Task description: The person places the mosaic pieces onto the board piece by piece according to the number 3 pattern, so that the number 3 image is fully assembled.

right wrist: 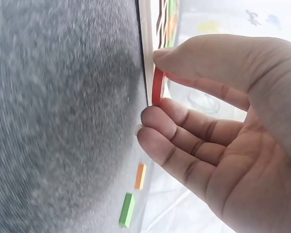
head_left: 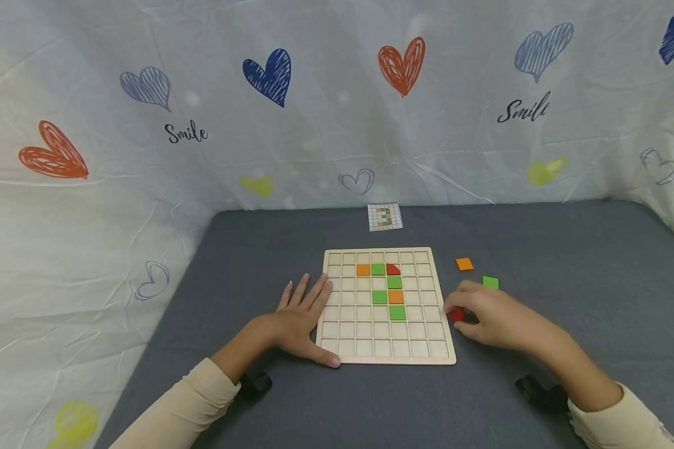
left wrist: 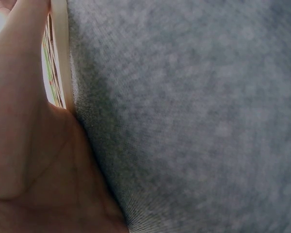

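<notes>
A square wooden grid board (head_left: 356, 347) lies on the dark grey table. In its cells sit several green and orange square tiles and one red rounded tile (head_left: 392, 269). My left hand (head_left: 300, 321) rests spread along the board's left edge, thumb at the near left corner. At the right edge, my right hand (head_left: 491, 315) pinches a red tile (right wrist: 157, 86) between thumb and fingers, close beside the board's rim. Beyond the right hand lie a loose green tile (head_left: 490, 282) and a loose orange tile (head_left: 464, 264).
A small printed pattern card (head_left: 385, 217) lies behind the board, near the table's back edge. Behind the table (head_left: 595, 280) hangs a white sheet (head_left: 326, 125) with hearts and writing. Black wrist straps (head_left: 541, 394) show under both forearms.
</notes>
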{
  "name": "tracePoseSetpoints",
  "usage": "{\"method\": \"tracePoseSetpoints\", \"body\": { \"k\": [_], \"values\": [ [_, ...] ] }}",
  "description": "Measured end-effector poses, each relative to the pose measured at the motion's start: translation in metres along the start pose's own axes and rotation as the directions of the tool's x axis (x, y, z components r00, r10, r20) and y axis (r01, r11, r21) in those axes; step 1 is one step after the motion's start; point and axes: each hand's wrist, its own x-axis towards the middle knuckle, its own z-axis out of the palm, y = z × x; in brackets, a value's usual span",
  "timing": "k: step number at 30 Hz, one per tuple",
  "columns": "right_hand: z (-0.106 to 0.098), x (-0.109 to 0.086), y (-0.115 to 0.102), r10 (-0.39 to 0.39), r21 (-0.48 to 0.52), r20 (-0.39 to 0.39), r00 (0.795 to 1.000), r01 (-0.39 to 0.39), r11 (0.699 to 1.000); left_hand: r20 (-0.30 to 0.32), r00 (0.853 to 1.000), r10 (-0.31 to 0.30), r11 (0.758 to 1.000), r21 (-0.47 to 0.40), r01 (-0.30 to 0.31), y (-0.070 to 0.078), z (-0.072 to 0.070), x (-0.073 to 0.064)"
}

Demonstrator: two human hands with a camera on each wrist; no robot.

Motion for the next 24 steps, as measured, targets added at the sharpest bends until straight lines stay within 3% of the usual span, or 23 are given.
{"method": "tracePoseSetpoints", "body": {
  "k": [10, 24],
  "values": [
    [0.006, 0.005, -0.01, -0.111, -0.025, -0.037, 0.993, 0.11, 0.994, 0.006, 1.0, -0.003, 1.0, 0.01, 0.003, 0.0, -0.002, 0.0],
    [0.015, 0.015, -0.025, -0.179, -0.043, -0.047, 0.983, 0.177, 0.983, 0.009, 1.0, -0.007, 1.0, 0.009, 0.007, 0.001, 0.0, 0.0]
  ]
}}
